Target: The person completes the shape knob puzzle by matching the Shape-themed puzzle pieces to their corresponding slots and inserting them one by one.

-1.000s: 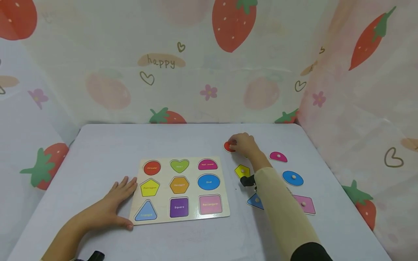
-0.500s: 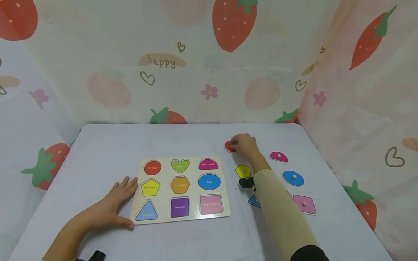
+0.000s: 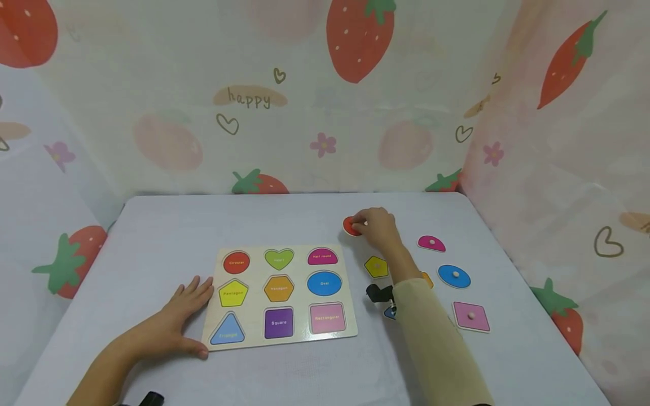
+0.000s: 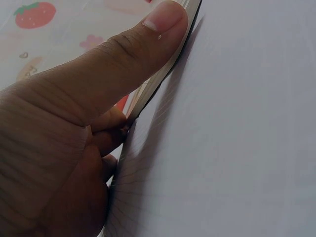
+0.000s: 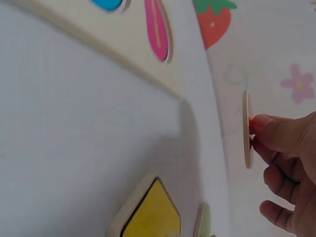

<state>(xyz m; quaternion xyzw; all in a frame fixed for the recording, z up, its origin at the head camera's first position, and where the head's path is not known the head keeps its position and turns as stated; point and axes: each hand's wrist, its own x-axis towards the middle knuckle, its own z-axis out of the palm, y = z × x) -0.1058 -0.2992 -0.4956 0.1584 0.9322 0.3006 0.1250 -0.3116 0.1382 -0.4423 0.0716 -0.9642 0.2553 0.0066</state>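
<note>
A: Red circle piece [image 3: 350, 225] has shifted slightly toward 10 o'clock since a second ago. In the right wrist view it [image 5: 247, 129] is up off the desk [image 3: 304, 214], seen edge-on.

B: Grip?

A: Right hand [image 3: 374, 224] pinches it by the knob, fingertips [image 5: 266, 129] curled on it. Forearm runs in from 5 o'clock, crossing the loose pieces: yellow pentagon [image 3: 377, 266] just beside the wrist, pink half-round [image 3: 431, 243] and blue oval [image 3: 454, 276] at 3 o'clock, pink rectangle [image 3: 471, 316] nearer.

B: Left hand?

A: Left hand [image 3: 178, 321] unchanged, flat, fingers straight, thumb [image 4: 148, 44] against the board [image 3: 279, 296] edge at its 9 o'clock side. Holds nothing.

B: So pickup done?

A: Looks so. Piece is well apart from the board's red circle slot [image 3: 236, 262].
</note>
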